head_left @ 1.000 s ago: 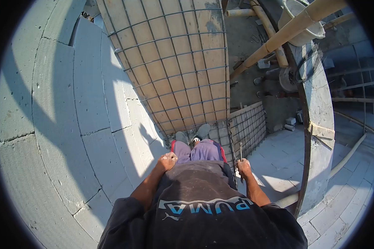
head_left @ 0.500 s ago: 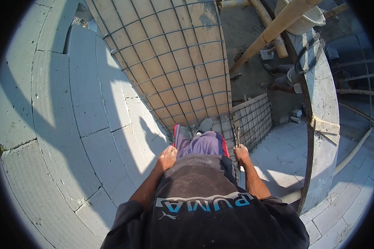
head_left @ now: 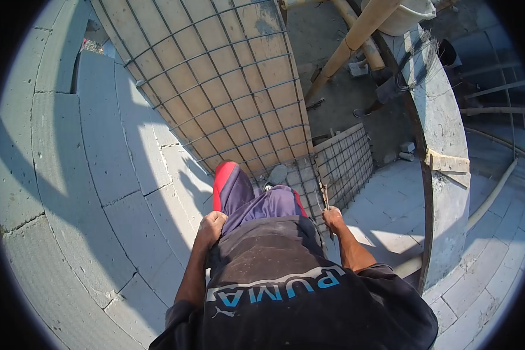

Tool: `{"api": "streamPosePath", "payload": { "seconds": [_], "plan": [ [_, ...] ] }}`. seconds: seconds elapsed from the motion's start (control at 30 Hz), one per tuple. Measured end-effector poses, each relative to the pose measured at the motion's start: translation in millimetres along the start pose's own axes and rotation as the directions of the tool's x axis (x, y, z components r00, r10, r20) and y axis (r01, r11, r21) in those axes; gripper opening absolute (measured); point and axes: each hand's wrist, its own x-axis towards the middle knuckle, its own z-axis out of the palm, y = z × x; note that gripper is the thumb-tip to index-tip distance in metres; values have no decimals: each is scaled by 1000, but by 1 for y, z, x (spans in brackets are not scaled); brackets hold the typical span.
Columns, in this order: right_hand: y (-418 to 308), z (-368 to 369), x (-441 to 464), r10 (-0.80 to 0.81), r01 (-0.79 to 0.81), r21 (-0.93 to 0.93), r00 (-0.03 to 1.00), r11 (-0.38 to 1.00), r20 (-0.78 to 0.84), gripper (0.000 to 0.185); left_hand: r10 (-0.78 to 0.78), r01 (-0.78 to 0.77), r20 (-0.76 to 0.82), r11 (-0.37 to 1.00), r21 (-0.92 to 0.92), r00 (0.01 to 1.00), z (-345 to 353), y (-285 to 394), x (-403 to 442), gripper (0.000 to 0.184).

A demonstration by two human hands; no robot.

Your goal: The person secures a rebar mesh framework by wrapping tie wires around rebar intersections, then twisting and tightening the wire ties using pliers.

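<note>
My right hand (head_left: 333, 219) is closed around a thin metal hand tool (head_left: 325, 196), whose upper end sticks up past the fist. At the thigh of my purple and red trousers (head_left: 236, 192), my left hand (head_left: 212, 226) is closed, and what it grips, if anything, is hidden. In front of me a wooden panel (head_left: 216, 76) carries a grid of steel bars (head_left: 237, 73). A smaller bar grid (head_left: 347, 162) lies lower, just beyond my right hand. One of my shoes (head_left: 277, 174) shows on the grid near the panel's lower edge.
A pale block wall (head_left: 111, 151) rises on the left. On the right runs a concrete beam (head_left: 443, 134) with a wire bundle (head_left: 417, 61) and a white bucket (head_left: 399, 16). Bamboo poles (head_left: 350, 44) cross above. Below, another person's leg (head_left: 379, 99) is partly visible.
My left knee has risen and bent forward. The view has shifted, and panel and beam sit further left. My right hand keeps its hold on the tool. The person below has moved.
</note>
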Motion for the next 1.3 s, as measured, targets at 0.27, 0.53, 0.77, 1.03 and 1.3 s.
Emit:
{"api": "streamPosePath", "payload": {
  "seconds": [0.27, 0.53, 0.77, 1.03, 1.3],
  "plan": [
    [-38, -12, -21, 51, -52, -235, 999, 971, -10, 32, -139, 215, 248, 925, -314, 959, -65, 28, -40, 30],
    [-89, 12, -9, -94, 93, -44, 995, 995, -27, 17, 30, 57, 382, 975, -215, 923, -107, 100, -52, 37],
    [-150, 16, -59, 13, -19, -102, 998, 995, -58, 18, 79, 1, 508, 988, -154, 858, -123, 115, -3, 41],
    [-111, 33, -28, 80, -84, -67, 995, 994, -67, 20, 442, -398, 47, 844, -358, 896, -144, 239, 28, 40],
    [-162, 29, -83, 151, -154, 196, 988, 968, 33, 9, 288, -314, 308, 949, 37, 907, -70, 326, 245, 47]
  ]
}}
